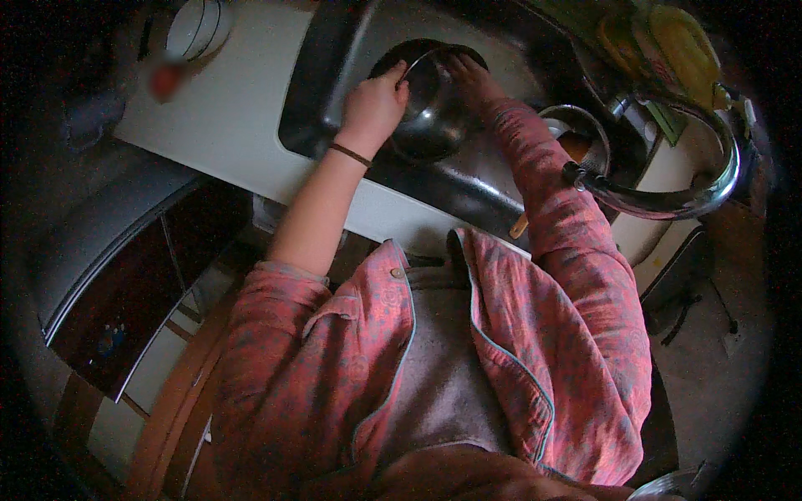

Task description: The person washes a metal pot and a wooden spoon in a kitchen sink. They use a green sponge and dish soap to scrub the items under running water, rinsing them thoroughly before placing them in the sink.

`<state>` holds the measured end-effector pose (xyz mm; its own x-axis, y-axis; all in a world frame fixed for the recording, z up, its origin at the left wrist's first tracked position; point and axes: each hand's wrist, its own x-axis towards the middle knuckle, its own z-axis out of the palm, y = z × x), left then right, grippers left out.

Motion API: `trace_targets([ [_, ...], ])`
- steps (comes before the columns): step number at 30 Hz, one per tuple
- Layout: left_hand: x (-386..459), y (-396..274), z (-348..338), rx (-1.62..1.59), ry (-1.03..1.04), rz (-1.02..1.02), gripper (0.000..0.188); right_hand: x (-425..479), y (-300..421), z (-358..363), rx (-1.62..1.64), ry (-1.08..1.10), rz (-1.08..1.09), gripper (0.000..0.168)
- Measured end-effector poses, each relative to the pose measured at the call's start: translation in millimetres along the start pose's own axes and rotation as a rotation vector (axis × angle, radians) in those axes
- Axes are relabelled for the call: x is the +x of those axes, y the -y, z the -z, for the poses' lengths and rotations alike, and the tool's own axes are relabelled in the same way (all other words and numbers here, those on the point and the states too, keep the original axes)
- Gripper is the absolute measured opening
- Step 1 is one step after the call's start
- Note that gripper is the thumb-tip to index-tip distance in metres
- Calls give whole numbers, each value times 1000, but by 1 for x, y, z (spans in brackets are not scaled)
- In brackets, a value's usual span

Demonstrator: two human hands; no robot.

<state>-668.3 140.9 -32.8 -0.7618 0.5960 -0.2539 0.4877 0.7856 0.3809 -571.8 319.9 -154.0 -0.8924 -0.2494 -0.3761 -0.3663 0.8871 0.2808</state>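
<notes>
A dark, shiny metal pan or bowl (432,134) is tilted inside the dark sink (301,119). My left hand (376,103) grips its rim, thumb and fingers around the bright edge. On the far right part of the same vessel lies my right hand (473,78), fingers stretched out against it. Whether that hand also grips something is hard to see in the dim light. Beside my right forearm, within the sink, are a metal-rimmed strainer or pot (604,138) and an orange-brown item (575,149) partly covered by the arm.
A curved chrome faucet (720,169) arches over the sink's right side, its spout end by my right sleeve. A wooden handle (519,227) pokes out at the front edge. White bowls (197,31) and a blurred red thing (165,81) stand on the left countertop (219,119). Yellow items (683,50) sit behind.
</notes>
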Motion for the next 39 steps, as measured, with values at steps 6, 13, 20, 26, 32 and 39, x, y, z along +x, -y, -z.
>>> trace_targets([
  [6, 1, 17, 3, -106, -125, 76, 32, -18, 86, 7, 784, -43, -189, 44],
  [13, -18, 14, -2, -150, -157, 178, 34, 21, 125, 89, 2827, -445, -363, 36],
  [20, -17, 8, 5, -147, -163, 81, 32, 6, 90, -42, 767, -31, -252, 40],
  [26, -16, 8, -1, -36, -160, 77, 31, 40, 118, -33, 882, 236, -271, 46],
  [32, -26, 20, -2, -139, -143, 92, 32, 75, 95, 50, 2533, -199, -495, 40],
  [39, -37, 4, -11, -147, -128, 33, 37, 69, 43, 8, 2614, -781, -1315, 33],
])
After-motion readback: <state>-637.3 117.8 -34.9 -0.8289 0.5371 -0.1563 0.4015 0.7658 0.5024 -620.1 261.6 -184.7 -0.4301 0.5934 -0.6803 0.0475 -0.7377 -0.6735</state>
